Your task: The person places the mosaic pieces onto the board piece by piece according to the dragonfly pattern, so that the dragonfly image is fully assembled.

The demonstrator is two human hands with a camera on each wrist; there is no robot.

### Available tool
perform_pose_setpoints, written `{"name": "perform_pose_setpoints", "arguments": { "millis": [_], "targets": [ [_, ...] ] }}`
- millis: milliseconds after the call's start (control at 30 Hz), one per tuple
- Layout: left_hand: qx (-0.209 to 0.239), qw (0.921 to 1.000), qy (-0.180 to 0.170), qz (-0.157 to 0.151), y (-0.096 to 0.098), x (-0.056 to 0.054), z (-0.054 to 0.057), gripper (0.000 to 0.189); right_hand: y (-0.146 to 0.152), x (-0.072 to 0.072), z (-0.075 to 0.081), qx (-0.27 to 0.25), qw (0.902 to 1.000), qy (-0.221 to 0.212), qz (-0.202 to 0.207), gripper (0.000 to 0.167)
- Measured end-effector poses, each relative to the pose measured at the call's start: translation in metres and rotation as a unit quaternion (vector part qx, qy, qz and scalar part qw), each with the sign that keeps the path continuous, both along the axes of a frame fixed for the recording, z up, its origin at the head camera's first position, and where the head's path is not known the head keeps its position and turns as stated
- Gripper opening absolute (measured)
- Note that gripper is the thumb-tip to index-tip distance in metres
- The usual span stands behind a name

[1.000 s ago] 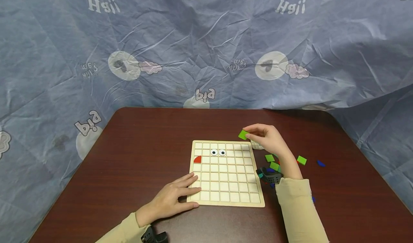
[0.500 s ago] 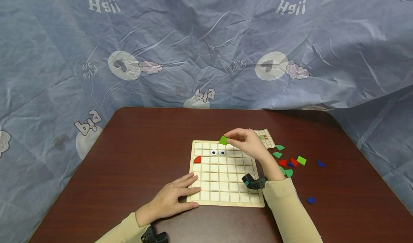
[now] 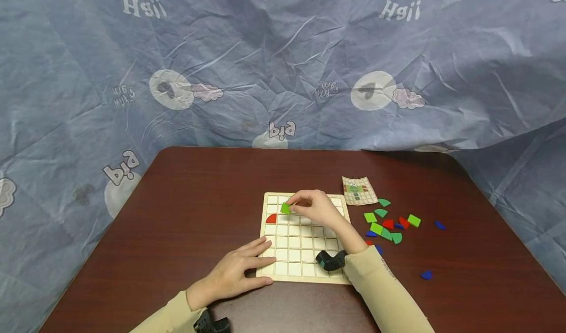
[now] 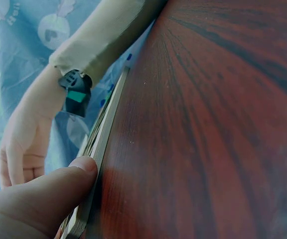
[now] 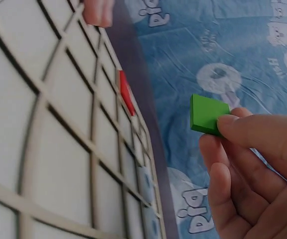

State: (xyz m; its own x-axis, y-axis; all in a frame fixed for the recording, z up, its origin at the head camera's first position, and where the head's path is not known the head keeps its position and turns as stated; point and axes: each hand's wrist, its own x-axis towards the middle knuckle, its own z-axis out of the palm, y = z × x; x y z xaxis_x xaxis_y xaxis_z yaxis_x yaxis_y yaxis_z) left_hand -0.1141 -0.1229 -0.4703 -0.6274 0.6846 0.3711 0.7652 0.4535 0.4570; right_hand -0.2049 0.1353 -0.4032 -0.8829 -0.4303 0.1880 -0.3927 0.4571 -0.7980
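Observation:
My right hand pinches a light green square tile between thumb and fingers, above the upper left part of the wooden grid board. The right wrist view shows the green tile held off the board's surface. A red quarter-round piece sits in a cell near the board's left edge. The googly eyes seen earlier are hidden behind my right hand. My left hand rests with spread fingers on the board's lower left edge; in the left wrist view its thumb touches the rim.
A pattern card with a gridded picture lies behind the board's right corner. Right of the board are scattered loose pieces: green squares, green quarter-rounds, red pieces and blue pieces. A patterned cloth hangs behind the table.
My right hand has carried the green square tile leftward and toward me, from beyond the board's far right corner to over its upper left cells. The left hand has stayed put.

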Motion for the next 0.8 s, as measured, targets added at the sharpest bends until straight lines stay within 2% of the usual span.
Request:
{"name": "perform_pose_setpoints", "arguments": {
  "millis": [200,800],
  "targets": [
    [0.0,1.0,-0.007,0.002,0.0,0.0,0.0,0.045,-0.012,0.002,-0.014,0.045,0.9988,-0.003,-0.019,0.011],
    [0.006,0.9998,0.016,-0.008,0.001,-0.001,0.0,0.043,-0.017,0.0,-0.027,0.066,0.997,0.002,-0.04,0.011]
  ]
}}
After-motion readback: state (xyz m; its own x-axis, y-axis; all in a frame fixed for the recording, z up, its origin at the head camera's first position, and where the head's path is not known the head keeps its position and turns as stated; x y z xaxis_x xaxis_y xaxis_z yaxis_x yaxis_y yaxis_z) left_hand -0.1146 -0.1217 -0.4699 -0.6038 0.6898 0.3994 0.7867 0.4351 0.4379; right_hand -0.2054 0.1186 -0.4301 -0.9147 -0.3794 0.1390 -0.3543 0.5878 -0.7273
